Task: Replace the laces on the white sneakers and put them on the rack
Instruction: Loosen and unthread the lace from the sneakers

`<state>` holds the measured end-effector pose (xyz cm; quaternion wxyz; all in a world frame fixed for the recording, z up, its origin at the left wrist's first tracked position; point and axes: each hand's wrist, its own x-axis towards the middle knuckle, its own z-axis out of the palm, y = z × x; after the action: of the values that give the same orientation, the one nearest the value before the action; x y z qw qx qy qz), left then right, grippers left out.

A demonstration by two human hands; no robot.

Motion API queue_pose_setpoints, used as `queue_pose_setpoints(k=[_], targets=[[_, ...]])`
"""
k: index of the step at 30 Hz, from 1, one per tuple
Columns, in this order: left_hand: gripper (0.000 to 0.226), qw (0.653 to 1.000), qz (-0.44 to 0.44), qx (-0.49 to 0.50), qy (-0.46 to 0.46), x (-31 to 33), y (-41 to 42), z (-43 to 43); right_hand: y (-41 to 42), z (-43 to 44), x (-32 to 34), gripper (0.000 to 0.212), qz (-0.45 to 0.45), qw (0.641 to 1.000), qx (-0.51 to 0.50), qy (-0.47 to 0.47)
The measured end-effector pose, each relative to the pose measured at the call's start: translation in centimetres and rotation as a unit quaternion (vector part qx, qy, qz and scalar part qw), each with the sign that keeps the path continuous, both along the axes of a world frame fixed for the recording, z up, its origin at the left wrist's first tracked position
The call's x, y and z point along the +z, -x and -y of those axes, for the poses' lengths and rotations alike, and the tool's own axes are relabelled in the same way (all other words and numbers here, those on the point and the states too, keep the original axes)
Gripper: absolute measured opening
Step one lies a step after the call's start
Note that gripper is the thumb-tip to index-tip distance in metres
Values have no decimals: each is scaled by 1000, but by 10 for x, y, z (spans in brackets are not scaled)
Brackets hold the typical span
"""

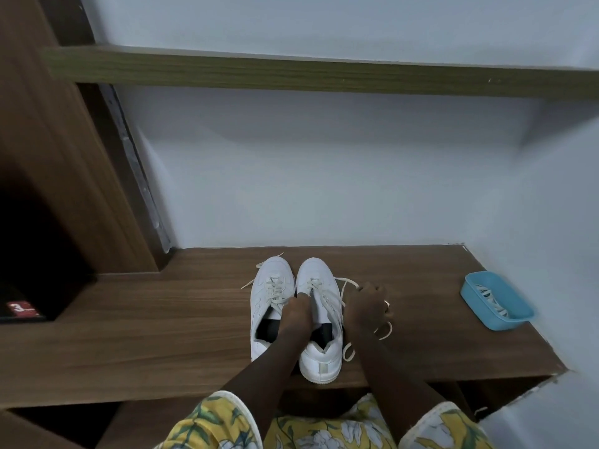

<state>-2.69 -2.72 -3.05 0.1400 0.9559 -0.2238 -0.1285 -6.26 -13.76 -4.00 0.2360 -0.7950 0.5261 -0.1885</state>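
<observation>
Far to your left sits a dark cubby with a small red label (22, 309); whatever else is inside is lost in shadow. The pair stands side by side, toes to the wall, on the brown wooden bench top (129, 335).

The left-hand white leather sneaker (270, 280) still carries a cream flat lace (275, 291), its ends trailing loose past the toe. Your left hand (296, 311) curls down over the throat of the right-hand white leather sneaker (319, 354). Its back faces the camera and the fingertips are hidden. I cannot tell whether they pinch lace or tongue, or only steady the shoe.

Your right hand (368, 306), just beside that shoe's outer side, has its fingers closed round the other cream lace (385, 330). Slack runs up to the eyelets and a loop hangs out below the hand.

My reading is that you are stripping the old lace from the right-hand shoe, with the task at an early stage. Next, brace the shoe with your left hand and draw the lace out row by row, pulling in line with each eyelet so it does not snag.

Well to the right, a shallow blue plastic tray (489, 317) holds pale strands, probably the new laces, though they are too small to be sure. The openings under the bench are cut off by the frame and your yellow floral clothing (210, 426), so I cannot say where the rack is.
</observation>
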Motion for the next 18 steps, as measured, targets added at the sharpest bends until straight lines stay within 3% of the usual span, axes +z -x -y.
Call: queue_pose_setpoints(k=[4, 11, 14, 18], targets=[[33, 1000, 13, -8, -14, -1, -1, 1, -3, -14, 7, 34, -36, 997, 6, -61], [24, 999, 17, 11, 41, 0, -3, 4, 9, -37, -7, 38, -94, 965, 219, 105], [29, 996, 25, 36, 79, -2, -7, 4, 8, -36, -8, 46, -99, 961, 245, 78], [36, 997, 60, 8, 52, -4, -13, 7, 5, -26, -12, 52, -97, 960, 261, 14]])
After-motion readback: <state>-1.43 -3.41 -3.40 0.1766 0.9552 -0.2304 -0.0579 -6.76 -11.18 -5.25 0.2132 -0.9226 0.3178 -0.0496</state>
